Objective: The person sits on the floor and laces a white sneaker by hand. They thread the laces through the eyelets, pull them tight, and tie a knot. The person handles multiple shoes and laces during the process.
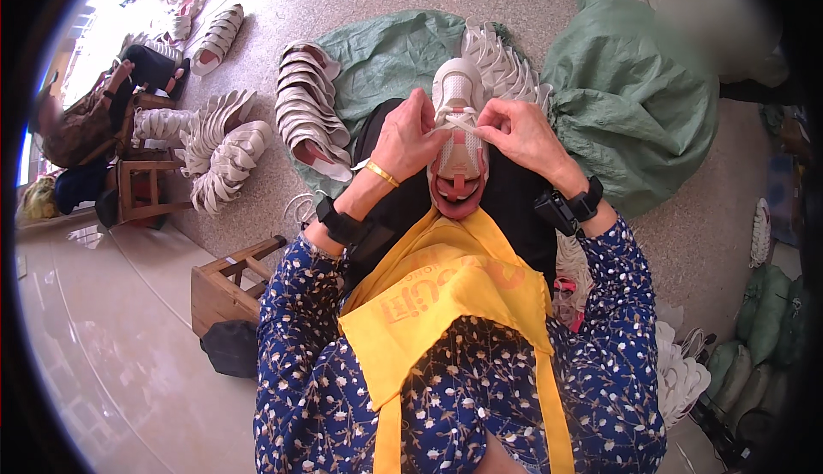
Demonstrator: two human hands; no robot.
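Note:
A white sneaker [458, 82] with a pink lining rests on my lap, its toe pointing away from me and its opening toward me. White shoelace [460, 119] crosses over its tongue. My left hand [410, 135] is closed in a pinch on the lace at the shoe's left side. On the right side, my right hand [519, 136] pinches the lace too, thumb and forefinger together. Both hands sit level with each other, close to the upper eyelets. The fingertips cover parts of the lace ends.
Nested white shoe uppers [307, 101] lie in a row at left, with another row [506, 67] beyond the sneaker. A full green sack [630, 114] stands at right. A wooden stool [225, 290] is near my left elbow. Another person [81, 127] sits at far left.

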